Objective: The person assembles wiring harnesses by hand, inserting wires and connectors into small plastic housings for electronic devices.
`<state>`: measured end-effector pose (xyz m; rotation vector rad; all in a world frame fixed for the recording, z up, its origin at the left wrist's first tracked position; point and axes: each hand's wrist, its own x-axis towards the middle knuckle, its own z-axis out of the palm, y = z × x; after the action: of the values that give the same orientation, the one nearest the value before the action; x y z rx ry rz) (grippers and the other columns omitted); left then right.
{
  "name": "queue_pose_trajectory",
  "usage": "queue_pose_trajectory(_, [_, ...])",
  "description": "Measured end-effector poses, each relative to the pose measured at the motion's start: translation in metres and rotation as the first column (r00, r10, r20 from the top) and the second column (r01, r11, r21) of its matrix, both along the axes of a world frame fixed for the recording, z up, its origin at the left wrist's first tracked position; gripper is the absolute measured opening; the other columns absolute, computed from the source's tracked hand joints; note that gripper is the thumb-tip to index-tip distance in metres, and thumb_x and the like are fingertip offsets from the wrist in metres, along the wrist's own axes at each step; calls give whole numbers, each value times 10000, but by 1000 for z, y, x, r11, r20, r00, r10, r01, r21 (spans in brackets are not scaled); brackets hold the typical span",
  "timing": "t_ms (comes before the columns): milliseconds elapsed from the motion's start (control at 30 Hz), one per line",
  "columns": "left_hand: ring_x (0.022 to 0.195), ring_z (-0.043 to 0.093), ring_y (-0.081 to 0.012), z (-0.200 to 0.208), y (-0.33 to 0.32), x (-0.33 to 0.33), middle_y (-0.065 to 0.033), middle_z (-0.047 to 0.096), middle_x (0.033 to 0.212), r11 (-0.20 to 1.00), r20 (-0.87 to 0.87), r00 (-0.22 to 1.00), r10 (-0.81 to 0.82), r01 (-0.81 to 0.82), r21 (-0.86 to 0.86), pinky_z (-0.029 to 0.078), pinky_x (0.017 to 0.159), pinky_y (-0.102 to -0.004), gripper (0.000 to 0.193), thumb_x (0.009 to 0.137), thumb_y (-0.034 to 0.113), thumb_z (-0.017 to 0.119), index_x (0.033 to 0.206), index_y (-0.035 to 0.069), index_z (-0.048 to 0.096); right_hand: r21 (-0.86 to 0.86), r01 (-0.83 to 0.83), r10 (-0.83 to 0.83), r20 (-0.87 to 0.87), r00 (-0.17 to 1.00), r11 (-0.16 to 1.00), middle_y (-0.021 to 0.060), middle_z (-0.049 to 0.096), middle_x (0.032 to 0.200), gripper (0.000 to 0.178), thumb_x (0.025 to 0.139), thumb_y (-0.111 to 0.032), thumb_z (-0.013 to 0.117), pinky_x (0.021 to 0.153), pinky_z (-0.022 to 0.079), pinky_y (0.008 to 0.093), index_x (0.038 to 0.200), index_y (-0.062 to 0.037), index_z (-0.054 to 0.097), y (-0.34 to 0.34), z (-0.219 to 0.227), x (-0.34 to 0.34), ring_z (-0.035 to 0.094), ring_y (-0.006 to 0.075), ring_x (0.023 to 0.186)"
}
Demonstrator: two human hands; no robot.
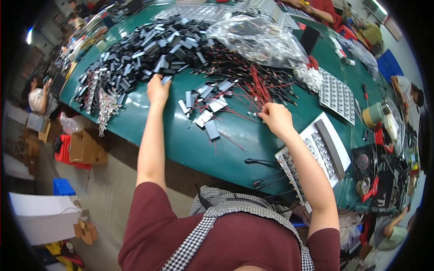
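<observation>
My left hand (158, 91) is at the near edge of a heap of small black rectangular cases (149, 47). Its fingers close on one dark grey case (166, 80). To the right, my right hand (276, 118) pinches at the lower ends of a bunch of thin red wires (258, 86), where small white connectors show; the exact grip is partly hidden by the fingers. Between my hands lie several loose grey cases (212, 129) and white pieces (204, 118), with red wires among them.
Black-tipped cables (230, 61) and a clear plastic bag (260, 38) spread behind the hands. A white tray of small parts (316, 153) lies under my right forearm. Other trays (337, 95) and a tape roll (373, 114) are at right. Co-workers sit around the green table (181, 151).
</observation>
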<state>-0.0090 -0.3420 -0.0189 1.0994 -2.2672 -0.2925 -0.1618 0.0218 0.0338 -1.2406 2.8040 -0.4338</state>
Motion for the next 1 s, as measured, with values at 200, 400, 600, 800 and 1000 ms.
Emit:
queue_pose_trajectory(200, [793,572,-203,23,32,48,-112,583,986,615,-529,847,-56,447,650,467,733,-315,363,901,224,507,1213,38,506,-396,197,-18,412,911,897,104,653,655,149,736,-147,682,545,465,272,814,-20,694,21,8,-24,619,148,565])
queue_pose_trajectory(400, [774,562,-196,69,126,61,-155,551,995,-122,-878,471,82,879,460,484,683,-302,438,935,212,427,1311,-5,367,-494,201,-3,373,928,846,97,665,683,162,744,-134,686,546,454,251,835,0,690,34,16,-26,608,116,583])
queue_pose_trajectory(600, [743,557,-204,86,182,52,-156,541,987,-267,-879,470,76,859,436,483,666,-294,427,938,229,400,1291,-9,375,-562,219,29,399,916,798,89,669,700,172,741,-156,697,556,446,254,830,-9,694,39,15,-34,598,108,596])
queue_pose_trajectory(800, [738,591,-204,84,208,39,-141,542,979,-300,-875,483,20,838,456,477,595,-264,413,939,229,398,1285,4,380,-454,369,-51,574,817,811,54,657,663,172,741,-175,705,547,434,235,816,-20,706,46,21,-43,584,86,584])
queue_pose_trajectory(1000, [713,570,-195,79,221,33,-138,545,963,-369,-844,536,6,786,496,469,601,-278,381,935,233,400,1249,18,420,-501,384,-2,606,795,776,32,657,686,187,763,-199,697,562,431,233,827,-23,698,50,17,-50,578,76,613])
